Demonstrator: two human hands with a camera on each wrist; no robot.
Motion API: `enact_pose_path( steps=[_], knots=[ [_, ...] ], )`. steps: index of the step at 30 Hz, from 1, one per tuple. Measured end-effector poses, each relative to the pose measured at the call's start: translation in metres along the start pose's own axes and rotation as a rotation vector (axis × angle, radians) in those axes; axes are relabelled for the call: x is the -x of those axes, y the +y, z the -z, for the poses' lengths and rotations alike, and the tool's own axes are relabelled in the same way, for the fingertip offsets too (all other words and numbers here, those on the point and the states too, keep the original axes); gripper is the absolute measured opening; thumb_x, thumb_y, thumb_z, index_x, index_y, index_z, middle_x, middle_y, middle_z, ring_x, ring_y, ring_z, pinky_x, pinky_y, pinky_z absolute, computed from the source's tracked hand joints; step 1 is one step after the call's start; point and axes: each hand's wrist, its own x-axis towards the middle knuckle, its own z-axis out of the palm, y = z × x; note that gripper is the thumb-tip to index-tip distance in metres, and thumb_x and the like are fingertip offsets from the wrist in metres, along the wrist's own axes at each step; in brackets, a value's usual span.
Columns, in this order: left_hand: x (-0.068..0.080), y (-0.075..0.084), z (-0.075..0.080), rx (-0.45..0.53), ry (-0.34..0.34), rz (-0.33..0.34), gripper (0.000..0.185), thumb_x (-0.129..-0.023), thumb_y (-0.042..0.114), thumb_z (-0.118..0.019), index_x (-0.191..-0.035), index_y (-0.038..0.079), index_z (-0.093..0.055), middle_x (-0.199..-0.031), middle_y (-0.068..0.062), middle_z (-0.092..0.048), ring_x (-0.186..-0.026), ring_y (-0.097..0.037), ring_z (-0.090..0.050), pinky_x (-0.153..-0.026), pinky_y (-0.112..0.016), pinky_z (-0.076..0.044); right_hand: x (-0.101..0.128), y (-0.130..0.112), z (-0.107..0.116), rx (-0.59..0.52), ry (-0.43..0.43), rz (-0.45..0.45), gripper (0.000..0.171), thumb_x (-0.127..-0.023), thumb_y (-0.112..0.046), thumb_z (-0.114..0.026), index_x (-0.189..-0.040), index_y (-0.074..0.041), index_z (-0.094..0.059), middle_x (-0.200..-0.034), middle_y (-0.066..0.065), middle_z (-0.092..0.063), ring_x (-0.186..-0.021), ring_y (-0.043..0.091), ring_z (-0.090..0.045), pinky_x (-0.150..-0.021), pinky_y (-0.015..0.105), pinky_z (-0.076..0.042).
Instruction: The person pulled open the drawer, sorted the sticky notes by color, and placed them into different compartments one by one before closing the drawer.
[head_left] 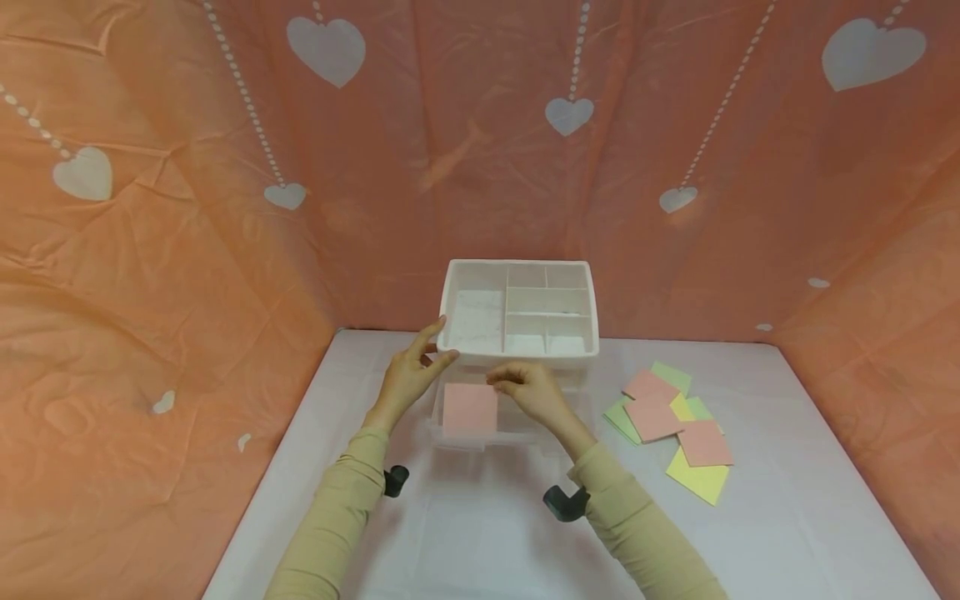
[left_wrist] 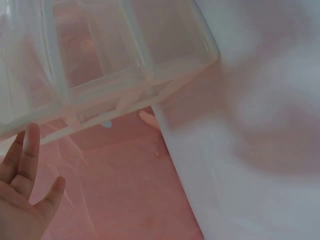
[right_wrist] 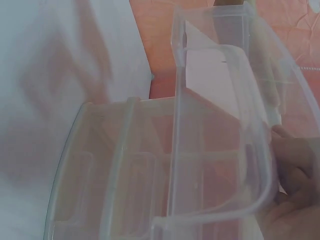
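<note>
A white divided tray (head_left: pixel 517 353) hangs tilted above a clear plastic box (head_left: pixel 437 427) at the back middle of the table. My left hand (head_left: pixel 411 377) steadies the tray's front left corner, fingers straight along its side and thumb under the front rim. My right hand (head_left: pixel 527 392) sits under the tray's front edge with its fingers curled at the rim. A pink paper square (head_left: pixel 470 408) lies inside the box. In the left wrist view the tray (left_wrist: pixel 110 55) is above my straight fingers (left_wrist: pixel 27 150). The right wrist view shows translucent compartments (right_wrist: pixel 130 175), a curved handle (right_wrist: pixel 262 150) and my fingers (right_wrist: pixel 295 165) beside it.
A loose pile of pink, green and yellow paper squares (head_left: pixel 675 421) lies on the white tabletop (head_left: pixel 787 467) right of the box. Orange cloth with white hearts (head_left: pixel 150 250) walls in the back and both sides. Black wrist mounts (head_left: pixel 566 502) sit on my sleeves.
</note>
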Motion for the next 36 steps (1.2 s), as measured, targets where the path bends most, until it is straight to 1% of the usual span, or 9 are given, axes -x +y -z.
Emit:
enact_pose_path(
  steps=[7,10,13,21,27,30,33,36],
  knots=[
    [-0.001,0.001,-0.001,-0.011,0.011,0.002,0.06,-0.087,0.045,-0.061,-0.141,0.04,-0.035,-0.115,-0.018,-0.065,-0.077,-0.022,-0.064,-0.065,-0.033,-0.051,-0.001,-0.001,0.0,0.0,0.045,-0.002,0.015,-0.085,-0.006,-0.065,-0.098,-0.001,-0.071,-0.097,0.015,-0.071,-0.088,0.023,-0.069,-0.074,0.027,-0.055],
    [-0.001,0.001,0.0,-0.011,0.012,0.006,0.06,-0.087,0.045,-0.061,-0.141,0.04,-0.034,-0.115,-0.019,-0.065,-0.077,-0.022,-0.063,-0.065,-0.034,-0.051,-0.001,-0.001,0.0,-0.006,0.042,-0.017,0.015,-0.085,-0.009,-0.066,-0.098,-0.003,-0.072,-0.096,0.014,-0.072,-0.087,0.021,-0.069,-0.074,0.026,-0.055],
    [-0.002,0.0,0.0,-0.012,0.012,0.005,0.06,-0.088,0.045,-0.06,-0.141,0.04,-0.034,-0.115,-0.019,-0.065,-0.078,-0.023,-0.064,-0.066,-0.035,-0.051,-0.001,-0.001,0.001,-0.036,0.029,-0.035,0.016,-0.085,-0.01,-0.067,-0.098,-0.003,-0.072,-0.097,0.013,-0.072,-0.087,0.02,-0.069,-0.075,0.027,-0.055],
    [-0.002,0.0,-0.001,-0.011,0.011,0.005,0.06,-0.088,0.045,-0.06,-0.141,0.041,-0.034,-0.115,-0.018,-0.065,-0.078,-0.023,-0.063,-0.067,-0.035,-0.051,0.003,0.0,0.007,-0.124,-0.009,-0.039,0.022,-0.086,-0.012,-0.066,-0.105,-0.001,-0.069,-0.104,0.016,-0.069,-0.095,0.022,-0.066,-0.081,0.028,-0.054],
    [-0.002,-0.001,-0.002,-0.006,0.006,0.007,0.06,-0.088,0.044,-0.061,-0.141,0.04,-0.034,-0.116,-0.018,-0.065,-0.078,-0.023,-0.063,-0.066,-0.033,-0.051,0.012,0.002,0.019,-0.198,-0.035,-0.062,0.028,-0.087,-0.012,-0.065,-0.112,0.001,-0.064,-0.114,0.02,-0.065,-0.103,0.023,-0.064,-0.086,0.029,-0.052],
    [-0.001,-0.001,-0.002,-0.002,0.0,0.01,0.06,-0.088,0.045,-0.06,-0.142,0.04,-0.034,-0.117,-0.018,-0.064,-0.079,-0.023,-0.063,-0.067,-0.034,-0.051,0.018,0.002,0.028,-0.197,-0.021,-0.074,0.03,-0.087,-0.014,-0.065,-0.113,0.0,-0.064,-0.116,0.019,-0.065,-0.104,0.02,-0.063,-0.086,0.026,-0.051],
    [-0.001,-0.001,-0.002,0.003,-0.004,0.015,0.06,-0.088,0.045,-0.06,-0.142,0.041,-0.033,-0.118,-0.018,-0.064,-0.08,-0.024,-0.063,-0.067,-0.035,-0.051,0.025,0.003,0.038,-0.191,-0.003,-0.083,0.031,-0.087,-0.018,-0.065,-0.114,-0.001,-0.063,-0.117,0.016,-0.065,-0.102,0.012,-0.063,-0.086,0.023,-0.049],
    [0.0,-0.002,-0.003,0.009,-0.009,0.017,0.061,-0.088,0.046,-0.059,-0.142,0.042,-0.032,-0.118,-0.019,-0.063,-0.08,-0.024,-0.063,-0.068,-0.035,-0.052,0.031,0.007,0.05,-0.209,0.008,-0.084,0.033,-0.087,-0.019,-0.066,-0.115,-0.002,-0.062,-0.118,0.016,-0.064,-0.099,0.003,-0.061,-0.086,0.021,-0.048]
  ],
)
